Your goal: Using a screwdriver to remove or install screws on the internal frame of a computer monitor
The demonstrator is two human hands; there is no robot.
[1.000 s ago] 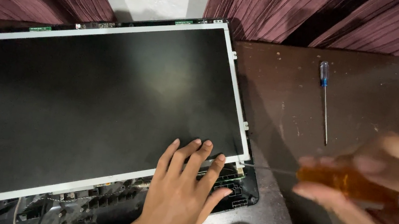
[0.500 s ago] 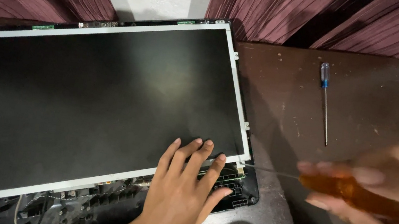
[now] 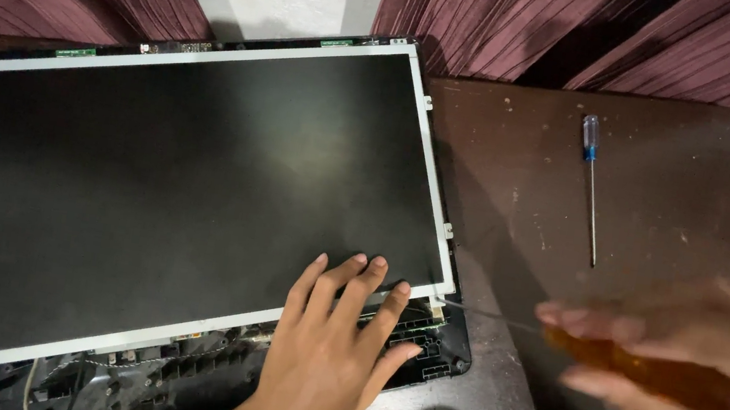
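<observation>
Okay, head view only, what I saw:
left hand (image 3: 327, 361): lay flat, fingers spread, on the lower right corner of the screen panel (image 3: 176, 197).
right hand (image 3: 693, 375): blurred, fingers pressed shut around the orange-handled screwdriver (image 3: 646, 370).
screwdriver tip: met the panel's lower right corner bracket.
screen panel: lay on the dark laptop base (image 3: 420, 356), atop the brown table (image 3: 670, 200).
blue screwdriver (image 3: 591, 184): loose on the table, well apart from my hands.
</observation>
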